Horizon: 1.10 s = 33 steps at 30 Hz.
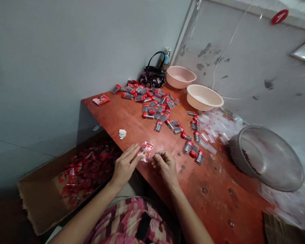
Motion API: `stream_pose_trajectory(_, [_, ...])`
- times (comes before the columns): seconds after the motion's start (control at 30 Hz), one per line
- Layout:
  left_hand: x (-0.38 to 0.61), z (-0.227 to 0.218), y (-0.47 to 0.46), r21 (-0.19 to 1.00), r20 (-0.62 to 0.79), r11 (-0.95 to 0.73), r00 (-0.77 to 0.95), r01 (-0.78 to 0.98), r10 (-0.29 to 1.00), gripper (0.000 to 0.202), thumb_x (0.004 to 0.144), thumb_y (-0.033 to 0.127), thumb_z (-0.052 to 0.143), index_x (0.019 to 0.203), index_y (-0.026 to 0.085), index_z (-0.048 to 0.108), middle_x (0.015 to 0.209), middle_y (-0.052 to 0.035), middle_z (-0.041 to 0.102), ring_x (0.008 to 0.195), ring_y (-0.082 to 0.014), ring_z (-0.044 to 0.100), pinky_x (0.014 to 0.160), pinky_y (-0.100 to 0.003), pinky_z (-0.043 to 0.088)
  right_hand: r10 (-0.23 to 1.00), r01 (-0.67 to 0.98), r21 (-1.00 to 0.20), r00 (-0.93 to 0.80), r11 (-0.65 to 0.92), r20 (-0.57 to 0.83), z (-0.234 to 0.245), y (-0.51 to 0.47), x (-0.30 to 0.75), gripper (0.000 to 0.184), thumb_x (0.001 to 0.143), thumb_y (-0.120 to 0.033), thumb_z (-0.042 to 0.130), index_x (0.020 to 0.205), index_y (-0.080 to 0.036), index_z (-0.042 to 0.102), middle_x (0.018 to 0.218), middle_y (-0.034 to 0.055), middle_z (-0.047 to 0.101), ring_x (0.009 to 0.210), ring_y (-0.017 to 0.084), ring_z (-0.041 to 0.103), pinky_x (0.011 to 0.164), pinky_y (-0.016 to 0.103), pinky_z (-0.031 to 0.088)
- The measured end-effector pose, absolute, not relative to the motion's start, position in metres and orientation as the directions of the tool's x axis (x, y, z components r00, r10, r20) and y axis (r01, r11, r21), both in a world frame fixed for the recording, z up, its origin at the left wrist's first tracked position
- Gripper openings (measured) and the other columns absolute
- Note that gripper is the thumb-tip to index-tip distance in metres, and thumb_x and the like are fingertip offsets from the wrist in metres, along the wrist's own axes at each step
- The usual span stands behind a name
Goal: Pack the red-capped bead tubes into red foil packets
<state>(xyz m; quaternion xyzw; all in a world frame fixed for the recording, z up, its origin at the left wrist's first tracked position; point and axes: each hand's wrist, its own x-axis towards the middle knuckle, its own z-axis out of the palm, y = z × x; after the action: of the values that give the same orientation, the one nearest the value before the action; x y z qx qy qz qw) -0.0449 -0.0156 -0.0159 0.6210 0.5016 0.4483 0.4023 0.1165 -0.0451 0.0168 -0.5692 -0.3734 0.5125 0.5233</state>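
My left hand is at the table's front edge, with the edge of a small clear packet with red print between its thumb and fingertips. My right hand rests just to the right of the packet, its fingers curled together over the thumb. Nothing shows in those fingers. Beyond both hands, several small clear vials with red caps lie scattered across the orange-red wooden table.
A cardboard box of red packets stands left of the table. Two pink basins and a black bag stand at the back. Clear plastic pieces and a large grey bowl lie right, against a stained wall.
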Motion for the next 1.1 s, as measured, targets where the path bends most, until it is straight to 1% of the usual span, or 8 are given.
stream_pose_trajectory(0.07, [-0.034, -0.023, -0.005, 0.768, 0.335, -0.4, 0.218, 0.501, 0.917, 0.038, 0.073, 0.034, 0.059, 0.109, 0.023, 0.059, 0.121, -0.007, 0.054, 0.12, -0.0286, 0.038, 0.101, -0.049, 0.024, 0.968, -0.092, -0.983, 0.18, -0.161, -0.175, 0.015, -0.046, 0.116, 0.014, 0.077, -0.032, 0.056, 0.075, -0.018, 0.055, 0.058, -0.0033, 0.057, 0.046, 0.008, 0.05, 0.044, 0.019, 0.039])
stream_pose_trajectory(0.2, [-0.024, -0.035, 0.009, 0.537, 0.396, -0.483, 0.299, 0.691, 0.868, 0.026, 0.078, 0.029, 0.051, 0.101, 0.023, 0.064, 0.117, -0.0062, 0.058, 0.122, -0.0288, 0.036, 0.101, -0.052, 0.019, 0.973, -0.063, -0.988, 0.173, -0.143, -0.152, 0.009, -0.046, 0.116, 0.014, 0.077, -0.031, 0.055, 0.074, -0.018, 0.055, 0.057, -0.0036, 0.056, 0.046, 0.008, 0.049, 0.045, 0.019, 0.039])
stream_pose_trajectory(0.43, [-0.021, -0.04, 0.006, 0.649, 0.457, -0.474, 0.192, 0.595, 0.868, 0.025, 0.078, 0.025, 0.052, 0.1, 0.026, 0.064, 0.114, -0.0054, 0.059, 0.121, -0.026, 0.038, 0.101, -0.051, 0.019, 0.963, -0.074, -0.995, 0.255, -0.067, -0.083, -0.006, -0.025, 0.114, 0.02, 0.073, -0.029, 0.06, 0.089, -0.019, 0.056, 0.084, 0.0012, 0.061, 0.076, 0.014, 0.057, 0.063, 0.023, 0.046])
stream_pose_trajectory(0.53, [-0.018, -0.032, 0.0, 0.771, 0.442, -0.452, 0.134, 0.448, 0.887, 0.025, 0.077, 0.023, 0.054, 0.099, 0.027, 0.065, 0.115, -0.0042, 0.059, 0.122, -0.0244, 0.037, 0.103, -0.047, 0.019, 0.961, -0.199, -0.977, 0.25, -0.071, -0.121, -0.008, -0.014, 0.112, 0.029, 0.07, -0.025, 0.063, 0.097, -0.02, 0.052, 0.075, -0.0021, 0.06, 0.069, 0.012, 0.057, 0.061, 0.022, 0.045])
stream_pose_trajectory(0.67, [-0.022, -0.011, -0.007, 0.985, 0.129, -0.134, 0.051, 0.113, 0.99, 0.039, 0.069, 0.028, 0.063, 0.108, 0.025, 0.061, 0.114, -0.0058, 0.06, 0.11, -0.0257, 0.05, 0.096, -0.039, 0.034, 0.965, -0.293, -0.953, 0.222, -0.075, -0.144, 0.0, -0.007, 0.115, 0.029, 0.069, -0.023, 0.064, 0.094, -0.019, 0.052, 0.057, -0.0074, 0.053, 0.05, 0.008, 0.051, 0.049, 0.018, 0.041])
stream_pose_trajectory(0.8, [-0.03, 0.003, -0.005, 0.895, -0.304, 0.377, 0.291, -0.238, 0.907, 0.033, 0.07, 0.037, 0.061, 0.093, 0.014, 0.067, 0.089, -0.0108, 0.068, 0.079, -0.0236, 0.063, 0.073, -0.036, 0.05, 0.982, -0.287, -0.945, 0.056, -0.159, -0.183, 0.007, -0.003, 0.117, 0.035, 0.063, -0.023, 0.069, 0.093, -0.018, 0.052, 0.055, -0.0071, 0.055, 0.044, 0.007, 0.048, 0.045, 0.018, 0.038])
stream_pose_trajectory(0.97, [-0.032, 0.002, -0.002, 0.818, -0.401, 0.479, 0.28, -0.319, 0.872, 0.022, 0.065, 0.031, 0.067, 0.069, 0.01, 0.068, 0.068, -0.0073, 0.067, 0.066, -0.0165, 0.062, 0.063, -0.027, 0.051, 0.983, 0.094, -0.979, 0.062, -0.179, -0.174, 0.012, 0.021, 0.125, 0.033, 0.062, -0.035, 0.069, 0.086, -0.018, 0.056, 0.055, -0.0037, 0.058, 0.046, 0.011, 0.052, 0.046, 0.021, 0.038])
stream_pose_trajectory(1.1, [-0.033, -0.003, -0.001, 0.8, -0.442, 0.461, 0.142, -0.384, 0.885, 0.02, 0.061, 0.028, 0.071, 0.059, 0.009, 0.066, 0.058, -0.0051, 0.064, 0.053, -0.0112, 0.058, 0.053, -0.02, 0.048, 0.937, 0.627, -0.752, 0.347, -0.204, 0.036, 0.021, 0.064, 0.141, 0.035, 0.071, -0.047, 0.054, 0.083, -0.015, 0.061, 0.074, 0.0091, 0.065, 0.072, 0.022, 0.06, 0.061, 0.028, 0.04])
